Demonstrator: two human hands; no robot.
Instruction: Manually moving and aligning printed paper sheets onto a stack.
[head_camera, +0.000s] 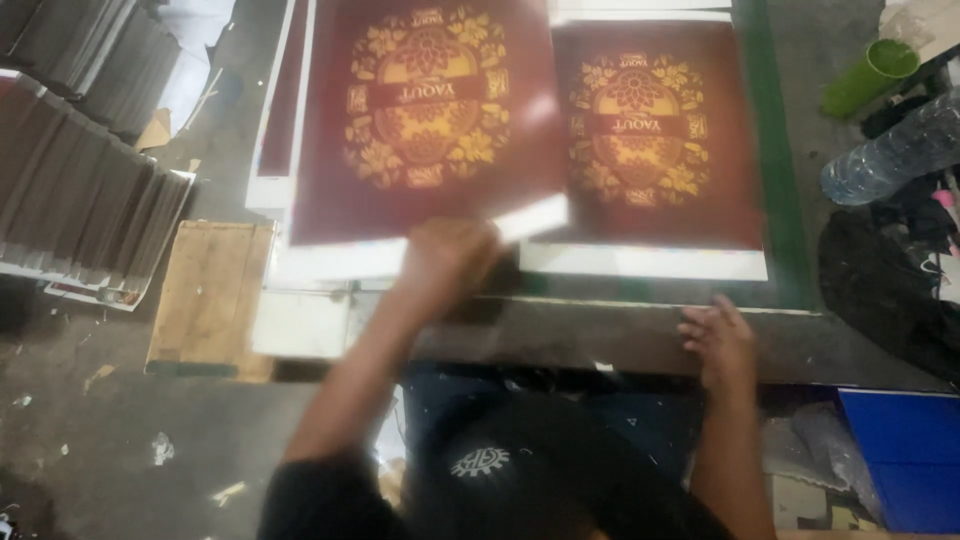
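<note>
A dark red sheet (420, 120) with a gold pattern is pinched at its near edge by the left hand (450, 255); a second red sheet (655, 140) lies flat just right of it; the right hand (718, 345), fingers spread, is rested on the counter (600, 335) near that second sheet.

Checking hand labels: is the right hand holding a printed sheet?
No. The right hand rests open on the table edge, while the left hand grips the dark red printed sheet.
</note>
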